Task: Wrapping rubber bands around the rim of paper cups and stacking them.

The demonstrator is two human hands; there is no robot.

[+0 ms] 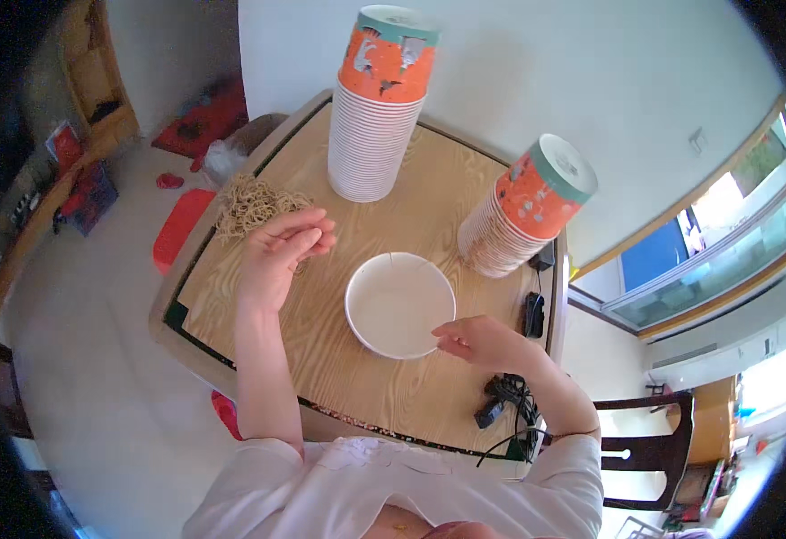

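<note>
a square wooden table [384, 395] with a dark border stands on a pale floor beside a white wall. nearest the person, a tangle of black cables and adapters [505, 400] lies at the table's right front corner. the right hand [483, 341] rests on the tabletop, fingers loosely curled, fingertips touching the near right rim of a white paper bowl [399, 304] that sits open side up at the table's middle. the left hand [281, 251] is raised above the table to the left of the bowl, fingers bent inward and close together; whether it grips anything cannot be told. just beyond it lies a heap of tan rubber bands [254, 205]. further back, two stacks of nested paper bowls stand upside down: a tall upright stack [377, 108] and a leaning stack [523, 220] at right. a window [716, 242] shows far right.
</note>
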